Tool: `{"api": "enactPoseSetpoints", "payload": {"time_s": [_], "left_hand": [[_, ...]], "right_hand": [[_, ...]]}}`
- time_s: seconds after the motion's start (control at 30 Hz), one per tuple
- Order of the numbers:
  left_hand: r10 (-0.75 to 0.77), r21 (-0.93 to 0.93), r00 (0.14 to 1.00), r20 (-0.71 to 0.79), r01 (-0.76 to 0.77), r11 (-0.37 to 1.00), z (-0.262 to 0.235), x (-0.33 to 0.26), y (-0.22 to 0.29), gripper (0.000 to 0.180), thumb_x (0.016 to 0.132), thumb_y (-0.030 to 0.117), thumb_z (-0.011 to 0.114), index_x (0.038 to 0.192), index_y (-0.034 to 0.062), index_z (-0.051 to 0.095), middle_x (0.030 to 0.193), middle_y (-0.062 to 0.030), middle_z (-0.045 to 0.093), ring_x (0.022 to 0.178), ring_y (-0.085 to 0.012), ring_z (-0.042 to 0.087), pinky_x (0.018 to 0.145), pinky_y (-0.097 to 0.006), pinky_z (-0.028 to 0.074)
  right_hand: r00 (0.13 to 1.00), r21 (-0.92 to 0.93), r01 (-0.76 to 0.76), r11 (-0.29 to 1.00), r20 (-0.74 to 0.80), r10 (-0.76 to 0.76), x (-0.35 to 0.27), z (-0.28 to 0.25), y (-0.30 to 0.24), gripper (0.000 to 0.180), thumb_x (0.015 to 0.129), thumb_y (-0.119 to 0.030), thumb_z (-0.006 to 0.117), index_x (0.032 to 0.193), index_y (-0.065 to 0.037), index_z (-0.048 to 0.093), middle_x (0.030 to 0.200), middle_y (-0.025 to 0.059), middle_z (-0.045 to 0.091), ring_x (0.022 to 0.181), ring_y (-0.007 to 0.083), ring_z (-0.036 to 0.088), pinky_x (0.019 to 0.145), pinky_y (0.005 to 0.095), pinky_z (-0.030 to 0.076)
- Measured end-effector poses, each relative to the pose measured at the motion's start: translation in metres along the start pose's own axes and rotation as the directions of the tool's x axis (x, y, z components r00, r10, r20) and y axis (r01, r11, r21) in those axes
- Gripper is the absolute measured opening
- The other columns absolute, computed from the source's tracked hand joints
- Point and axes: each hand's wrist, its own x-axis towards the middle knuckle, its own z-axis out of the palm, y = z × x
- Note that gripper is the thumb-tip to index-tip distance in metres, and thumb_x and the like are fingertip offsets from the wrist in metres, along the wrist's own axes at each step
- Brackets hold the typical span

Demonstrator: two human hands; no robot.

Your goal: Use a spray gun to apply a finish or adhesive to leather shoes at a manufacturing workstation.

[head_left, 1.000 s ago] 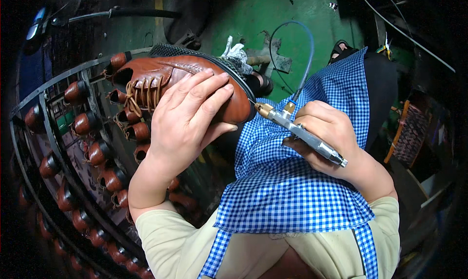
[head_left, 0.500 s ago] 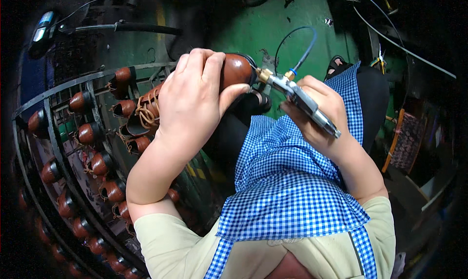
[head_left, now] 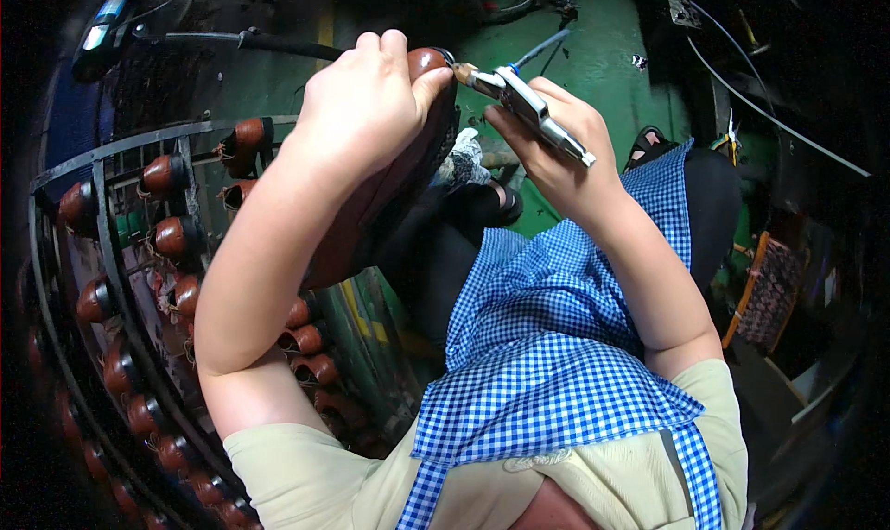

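My left hand (head_left: pixel 362 99) is closed around a brown leather shoe (head_left: pixel 426 61), held up at the far side of my lap. Its glossy toe shows past my thumb, while my hand and forearm cover much of the rest. In my right hand (head_left: pixel 570 141) is a metal spray gun (head_left: pixel 530 106), with the fingers wrapped round its body. The gun's brass nozzle (head_left: pixel 464 72) points left at the edge of the shoe's toe, very close to it; whether they touch I cannot tell. A thin hose (head_left: pixel 545 46) leads off the gun.
On the left, a metal rack (head_left: pixel 116 257) holds several brown shoes (head_left: pixel 176 238). A lamp (head_left: pixel 100 39) on an arm stands at the far left. A blue checked apron (head_left: pixel 547 391) covers my lap. Beyond lies a green floor (head_left: pixel 603 57); a woven chair (head_left: pixel 769 280) is at right.
Both hands have moved farther from my body. The shoe has been turned and tilted, so its laces no longer show. The spray gun has followed the toe, up and to the left.
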Motion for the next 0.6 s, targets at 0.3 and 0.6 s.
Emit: {"api": "enactPoseSetpoints", "payload": {"time_s": [0.3,0.6], "left_hand": [[-0.122,-0.072,0.977,0.174,0.137,0.988,-0.003,0.017,-0.021,0.061,0.098,0.057,0.049,0.102,-0.0041,0.053,0.110,-0.0301,0.063,0.105,-0.0455,0.062,0.089,-0.048,0.049],[-0.131,-0.218,0.961,0.243,0.186,0.958,0.001,0.021,-0.036,0.064,0.099,0.055,0.051,0.108,-0.0083,0.055,0.103,-0.0316,0.065,0.099,-0.0392,0.066,0.089,-0.042,0.050]], "right_hand": [[0.999,0.065,0.009,0.998,-0.040,-0.007,0.013,0.019,0.010,0.018,0.089,-0.021,0.072,0.082,-0.004,0.068,0.074,0.0124,0.059,0.064,0.0322,0.059,0.058,0.0390,0.047],[0.996,0.028,0.067,0.997,-0.055,-0.066,0.009,0.027,0.009,0.015,0.090,-0.015,0.071,0.089,0.000,0.067,0.075,0.0104,0.057,0.061,0.0260,0.057,0.056,0.0344,0.044]]}}
